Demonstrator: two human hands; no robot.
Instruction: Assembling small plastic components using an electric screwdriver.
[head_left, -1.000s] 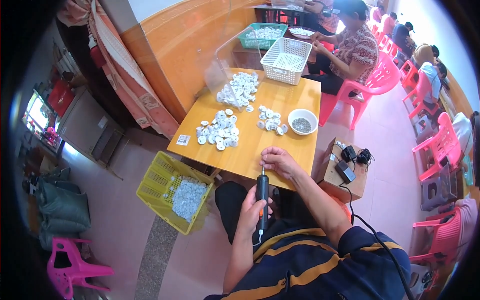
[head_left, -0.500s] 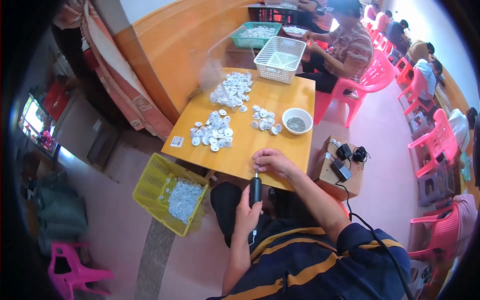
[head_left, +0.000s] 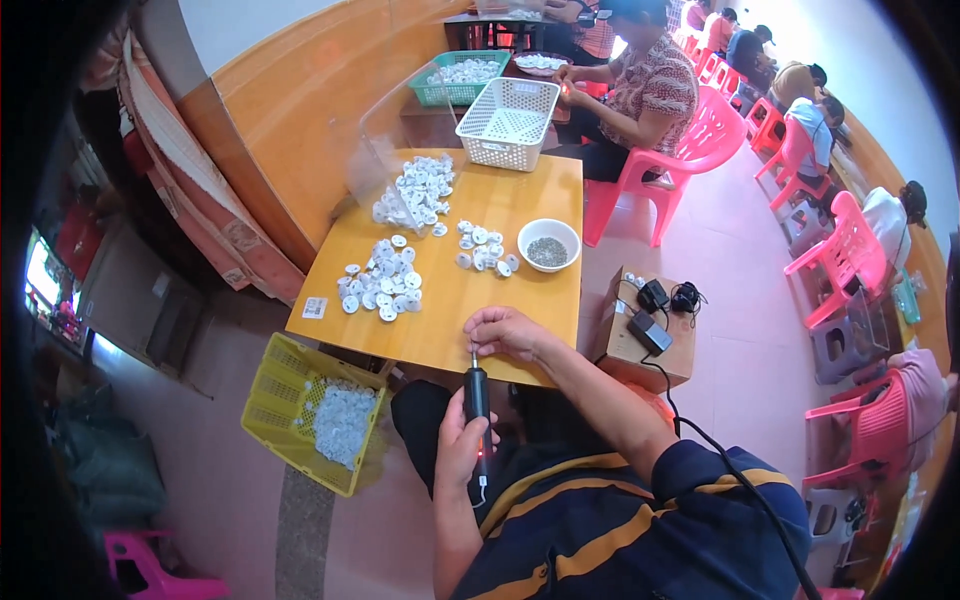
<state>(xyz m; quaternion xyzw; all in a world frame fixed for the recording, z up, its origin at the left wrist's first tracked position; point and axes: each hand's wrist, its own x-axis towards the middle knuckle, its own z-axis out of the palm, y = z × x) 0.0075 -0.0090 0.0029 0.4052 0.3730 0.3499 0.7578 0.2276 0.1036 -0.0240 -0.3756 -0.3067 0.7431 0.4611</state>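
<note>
My left hand (head_left: 463, 440) is wrapped round a black electric screwdriver (head_left: 477, 393), its tip pointing away from me over the table's near edge. A small red light glows on its lower body. At the tip, my right hand (head_left: 508, 333) pinches with thumb and fingers; whatever it holds there is too small to make out. Beyond my hands, round white plastic parts (head_left: 385, 280) lie in a pile on the yellow table (head_left: 430, 345), with a smaller group (head_left: 484, 248) to the right. Beside that group stands a white bowl (head_left: 550, 228) of tiny metal pieces.
A clear panel stands before another white heap (head_left: 420, 188). Farther back are a white basket (head_left: 508, 120) and a green basket (head_left: 430, 92). A yellow crate (head_left: 268, 405) sits low left. A carton (head_left: 660, 362) with adapters and a cable stands right. A co-worker (head_left: 650, 85) sits beyond.
The view has swung a little, so the table and surroundings sit farther left. A red light now shows on the screwdriver. Both hands keep nearly the same hold at its tip and body.
</note>
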